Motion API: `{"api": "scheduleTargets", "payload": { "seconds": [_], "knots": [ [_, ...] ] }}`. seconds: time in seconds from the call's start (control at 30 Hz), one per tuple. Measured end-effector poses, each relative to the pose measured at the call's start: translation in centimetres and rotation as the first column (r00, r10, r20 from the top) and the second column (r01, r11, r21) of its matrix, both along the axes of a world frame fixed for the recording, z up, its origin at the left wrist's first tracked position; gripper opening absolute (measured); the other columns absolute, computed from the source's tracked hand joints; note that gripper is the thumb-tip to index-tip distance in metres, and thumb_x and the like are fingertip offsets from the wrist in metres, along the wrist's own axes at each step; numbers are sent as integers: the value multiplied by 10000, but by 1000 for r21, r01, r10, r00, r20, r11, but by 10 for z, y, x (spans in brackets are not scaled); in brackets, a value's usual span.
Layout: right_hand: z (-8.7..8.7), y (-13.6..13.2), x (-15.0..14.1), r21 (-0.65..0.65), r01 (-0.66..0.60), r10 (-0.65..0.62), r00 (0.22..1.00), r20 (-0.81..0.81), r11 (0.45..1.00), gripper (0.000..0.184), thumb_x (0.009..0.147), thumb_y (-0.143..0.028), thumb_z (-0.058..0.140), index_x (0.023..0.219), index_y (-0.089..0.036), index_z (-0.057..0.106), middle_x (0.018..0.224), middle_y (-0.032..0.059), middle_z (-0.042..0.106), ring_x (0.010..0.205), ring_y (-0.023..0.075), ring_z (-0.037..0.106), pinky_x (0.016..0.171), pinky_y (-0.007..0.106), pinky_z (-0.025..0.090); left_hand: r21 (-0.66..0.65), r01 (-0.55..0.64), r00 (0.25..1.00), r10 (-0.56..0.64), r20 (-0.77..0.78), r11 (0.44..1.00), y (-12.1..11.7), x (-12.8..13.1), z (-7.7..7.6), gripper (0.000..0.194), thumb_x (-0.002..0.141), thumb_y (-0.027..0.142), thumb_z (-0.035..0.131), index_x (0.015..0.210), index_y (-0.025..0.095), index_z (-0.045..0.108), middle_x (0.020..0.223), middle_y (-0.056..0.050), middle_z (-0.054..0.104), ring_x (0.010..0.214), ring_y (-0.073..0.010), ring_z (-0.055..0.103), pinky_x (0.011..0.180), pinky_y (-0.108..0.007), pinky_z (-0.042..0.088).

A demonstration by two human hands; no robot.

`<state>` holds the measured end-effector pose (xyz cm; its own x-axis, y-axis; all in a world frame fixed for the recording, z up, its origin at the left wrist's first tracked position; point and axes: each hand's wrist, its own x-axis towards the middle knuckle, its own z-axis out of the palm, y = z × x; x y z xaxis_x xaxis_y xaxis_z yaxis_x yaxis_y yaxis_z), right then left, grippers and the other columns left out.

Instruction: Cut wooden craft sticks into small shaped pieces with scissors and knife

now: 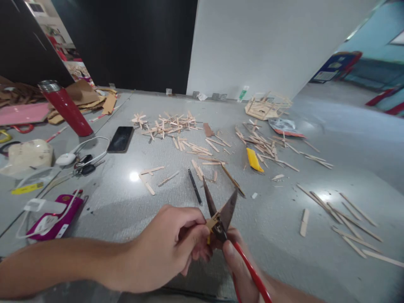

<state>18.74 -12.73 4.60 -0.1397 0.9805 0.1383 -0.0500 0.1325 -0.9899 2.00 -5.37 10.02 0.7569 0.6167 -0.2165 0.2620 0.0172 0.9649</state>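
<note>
My left hand point(170, 246) is closed in a pinch on a short wooden stick piece point(212, 222), held between the open blades of a pair of red-handled scissors point(221, 210). My right hand point(241, 269) grips the red scissor handles low in the frame; only part of it shows. Both hands hover just above the grey table point(277, 227), near its front edge. A black pen point(195, 186) lies just beyond the blades.
Wooden sticks point(176, 126) lie scattered across the table, with more at the right point(344, 219). A yellow cutter point(254, 160), a stick frame model point(267, 105), a phone point(120, 139), a red bottle point(67, 109), keys point(84, 165) and a magenta case point(53, 219) are also there.
</note>
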Motion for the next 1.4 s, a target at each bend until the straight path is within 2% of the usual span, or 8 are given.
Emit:
{"api": "scheduleTargets", "payload": {
  "seconds": [0.13,0.43,0.67,0.83,0.97,1.17,1.27,1.4],
  "knots": [
    [-1,2,2,-9,-11,11,1000,-8,1000,526,1018,-655,401,747,-225,534,652,-3,448,614,167,461,604,299,462,1,5,1000,-5,15,1000,0,0,-1,313,1045,264,452,772,164,568,577,56,518,422,-44,467,412,-107,379],
    [-3,-1,2,12,8,-8,1000,-1,1000,521,1030,-651,390,801,-221,574,675,11,497,633,180,503,612,311,460,-29,-13,1000,14,23,999,-1,2,0,303,1039,263,463,771,164,564,569,56,518,417,-40,460,395,-97,365],
    [-4,9,3,155,-192,202,978,-50,969,552,1041,-656,290,1068,-231,641,894,99,680,847,268,657,794,411,545,-166,-55,993,71,94,985,-4,5,-7,307,1036,335,478,776,176,514,588,44,532,415,-56,496,380,-109,386],
    [6,13,0,202,-218,221,975,7,955,455,1069,-564,296,1133,-250,620,915,93,688,917,277,675,841,426,556,-225,-52,985,87,151,973,-7,6,-10,294,1031,372,500,815,173,519,644,31,568,420,-51,510,394,-118,402],
    [2,9,4,224,-196,185,980,69,955,449,1069,-571,285,1202,-251,570,918,97,686,941,282,681,843,437,563,-176,-26,994,45,104,984,-7,7,-7,301,1033,355,479,791,178,510,620,40,546,419,-53,498,387,-118,374],
    [-20,0,15,165,-104,88,991,98,981,551,1008,-704,369,1282,-260,547,1031,97,690,1075,303,663,956,453,539,35,30,996,-27,-86,999,1,-2,8,361,1042,314,444,711,181,498,540,57,490,420,-51,446,412,-124,348],
    [-22,-5,21,104,-162,148,980,132,981,484,1031,-626,424,1329,-254,504,1149,118,687,1134,299,646,995,448,522,51,69,987,-60,-149,996,3,-6,12,363,1040,317,441,706,186,498,522,60,474,422,-59,449,414,-133,340],
    [-18,-11,23,34,-168,160,972,170,985,341,1072,-515,407,1230,-234,517,1147,132,687,1085,281,664,944,423,549,39,81,985,-74,-154,996,0,-6,7,356,1051,353,419,747,190,505,576,47,524,436,-67,485,418,-147,339]
  ]
}}
